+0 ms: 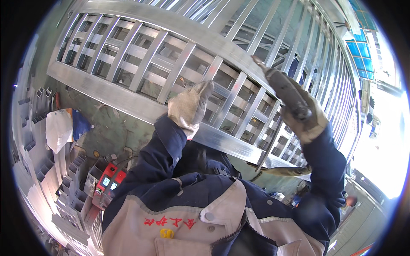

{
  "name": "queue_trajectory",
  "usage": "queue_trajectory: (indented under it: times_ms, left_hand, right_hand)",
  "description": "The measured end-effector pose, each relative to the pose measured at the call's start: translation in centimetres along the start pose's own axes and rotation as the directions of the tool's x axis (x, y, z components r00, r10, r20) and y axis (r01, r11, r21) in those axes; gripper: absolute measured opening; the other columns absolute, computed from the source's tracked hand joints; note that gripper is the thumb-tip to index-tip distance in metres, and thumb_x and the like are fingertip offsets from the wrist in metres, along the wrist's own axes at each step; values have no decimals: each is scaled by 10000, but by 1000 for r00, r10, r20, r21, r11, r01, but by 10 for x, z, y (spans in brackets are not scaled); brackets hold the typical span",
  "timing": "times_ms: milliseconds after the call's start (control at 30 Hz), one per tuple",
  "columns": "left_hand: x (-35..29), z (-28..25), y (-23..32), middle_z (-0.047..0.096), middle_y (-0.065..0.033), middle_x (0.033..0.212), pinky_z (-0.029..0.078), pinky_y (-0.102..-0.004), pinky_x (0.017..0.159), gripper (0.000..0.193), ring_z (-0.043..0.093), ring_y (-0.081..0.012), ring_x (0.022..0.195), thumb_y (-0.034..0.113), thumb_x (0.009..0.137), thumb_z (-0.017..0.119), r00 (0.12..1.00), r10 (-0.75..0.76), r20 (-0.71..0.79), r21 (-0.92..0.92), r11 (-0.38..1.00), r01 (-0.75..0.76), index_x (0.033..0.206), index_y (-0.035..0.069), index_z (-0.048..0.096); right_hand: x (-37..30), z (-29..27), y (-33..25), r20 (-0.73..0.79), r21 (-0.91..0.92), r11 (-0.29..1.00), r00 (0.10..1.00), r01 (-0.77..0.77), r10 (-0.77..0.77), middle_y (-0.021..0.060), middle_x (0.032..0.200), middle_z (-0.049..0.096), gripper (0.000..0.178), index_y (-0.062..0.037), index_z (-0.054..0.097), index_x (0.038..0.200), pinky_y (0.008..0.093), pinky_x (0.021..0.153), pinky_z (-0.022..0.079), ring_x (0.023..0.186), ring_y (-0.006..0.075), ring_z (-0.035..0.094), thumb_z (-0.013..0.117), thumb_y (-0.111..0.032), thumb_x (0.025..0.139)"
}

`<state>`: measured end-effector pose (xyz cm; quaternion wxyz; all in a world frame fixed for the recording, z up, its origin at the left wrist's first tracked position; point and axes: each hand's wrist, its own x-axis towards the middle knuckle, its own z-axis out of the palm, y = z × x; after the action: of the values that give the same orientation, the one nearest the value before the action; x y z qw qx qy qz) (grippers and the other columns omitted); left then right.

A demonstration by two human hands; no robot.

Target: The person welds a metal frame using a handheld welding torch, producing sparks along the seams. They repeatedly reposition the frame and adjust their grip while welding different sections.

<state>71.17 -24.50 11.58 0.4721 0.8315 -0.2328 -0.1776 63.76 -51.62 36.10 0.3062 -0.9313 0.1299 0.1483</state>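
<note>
A large silver metal frame [141,104] with rows of parallel bars lies across the view in front of me. My left hand [191,106], in a pale, soiled work glove, is over its lower lattice section, fingers closed together; whatever they may hold is hidden. Further right, my right hand [309,113], also gloved, is raised over the bars. It is closed round a dark, blurred tool that looks like a welding torch [259,63], its narrow tip pointing up and left. A dark cable [270,147] hangs below that hand.
On the left, stacked metal profiles [68,187] stand near a red machine [110,179] with small displays. A white cloth or bag [59,130] and a blue one [81,124] hang there. A thicker sleeved hose [286,171] runs below the frame by my right arm.
</note>
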Motion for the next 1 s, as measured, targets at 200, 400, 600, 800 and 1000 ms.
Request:
queue_trajectory:
  times_ms: [200,400,600,800,1000]
  left_hand:
    - [13,12,-10,834,-236,1257,630,-569,1005,585,786,-488,1174,564,1241,458,976,-206,69,126,972,196,1454,120,773]
    - [15,3,5,837,-229,1250,631,-587,998,662,786,-507,1150,658,1230,405,941,-321,104,181,937,300,1452,165,787]
    - [17,-1,11,834,-227,1285,626,-575,1021,699,783,-500,1184,693,1221,396,925,-359,125,151,928,340,1452,165,791]
    - [15,-2,12,827,-226,1320,616,-560,1054,726,770,-495,1227,701,1220,380,963,-254,91,79,966,247,1461,150,786]
    - [16,-5,13,827,-226,1326,613,-550,1055,750,775,-485,1231,712,1217,379,946,-300,120,99,952,289,1467,131,783]
  right_hand:
    - [48,45,26,189,-2,993,975,118,-116,148,1446,751,804,-27,533,1746,353,1107,570,1233,226,753,796,-47,987]
    - [61,61,42,199,27,978,957,207,-209,148,1446,751,802,-29,531,1747,354,1110,570,1235,227,752,792,-48,989]
    - [69,67,48,202,46,973,952,226,-230,149,1446,750,800,-30,530,1747,354,1112,569,1238,228,750,789,-48,991]
    - [72,72,51,209,56,970,948,235,-242,149,1447,750,798,-31,528,1748,355,1115,569,1240,229,749,785,-48,993]
    - [74,75,53,211,66,969,946,238,-247,149,1447,750,796,-32,527,1749,356,1118,568,1243,231,748,782,-48,995]
